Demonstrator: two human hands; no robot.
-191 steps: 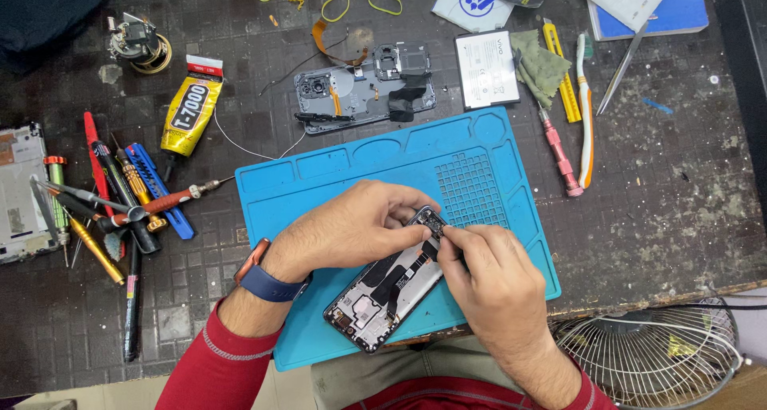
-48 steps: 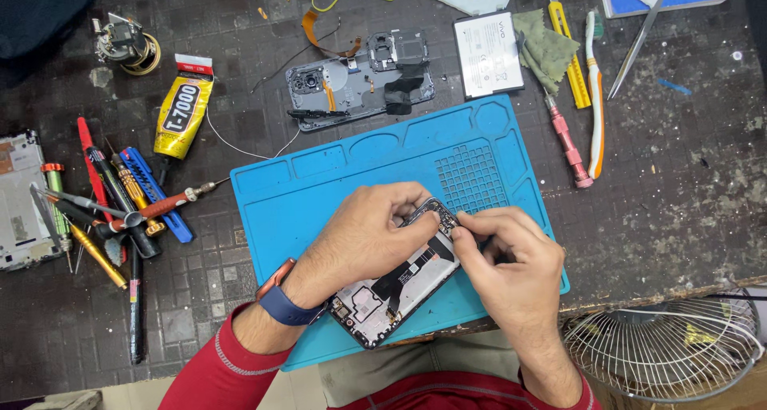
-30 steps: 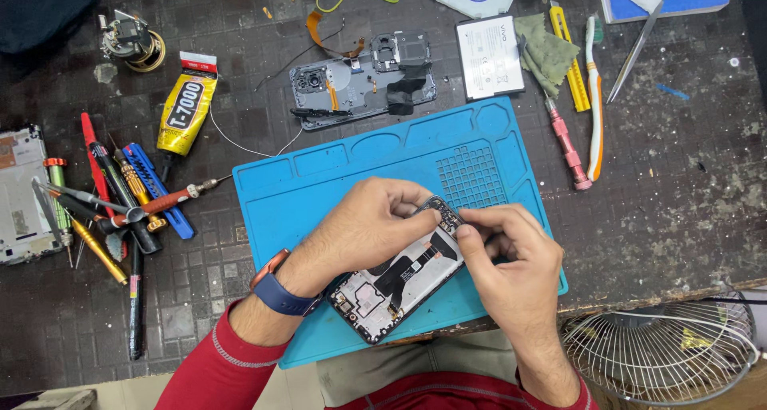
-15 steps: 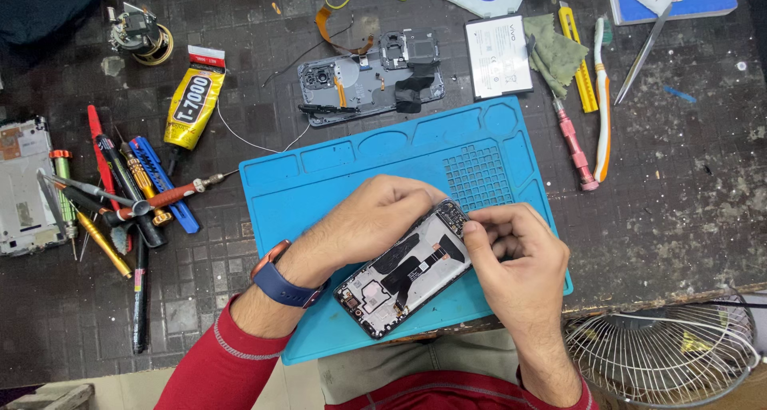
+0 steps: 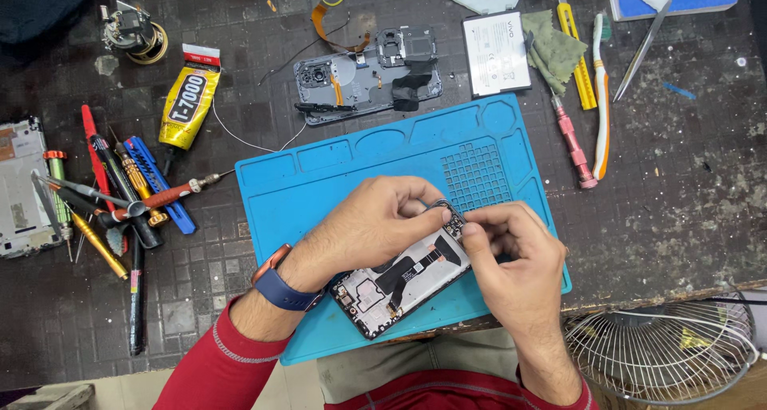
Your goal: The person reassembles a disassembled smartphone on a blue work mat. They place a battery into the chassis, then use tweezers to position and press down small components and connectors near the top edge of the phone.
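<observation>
An opened phone [image 5: 399,286], its circuit boards and a black flex cable exposed, lies tilted on the blue work mat [image 5: 319,186]. My left hand [image 5: 371,226] curls over the phone's upper end, fingertips on a small metal part at its top corner. My right hand [image 5: 515,262] grips the same corner from the right, thumb and forefinger pinched at the phone's top edge. A blue watch band [image 5: 280,286] is on my left wrist. What sits between the fingertips is mostly hidden.
A phone back frame [image 5: 363,75] and a white battery [image 5: 495,52] lie beyond the mat. Screwdrivers and tweezers [image 5: 112,198] pile up at the left beside a yellow glue tube [image 5: 185,102]. A pink screwdriver [image 5: 574,142], toothbrush [image 5: 601,83] and wire fan guard [image 5: 663,350] are at the right.
Both hands stay on the phone's top corner. The phone has turned slightly and slid a little, and my right thumb has closed in on its top edge.
</observation>
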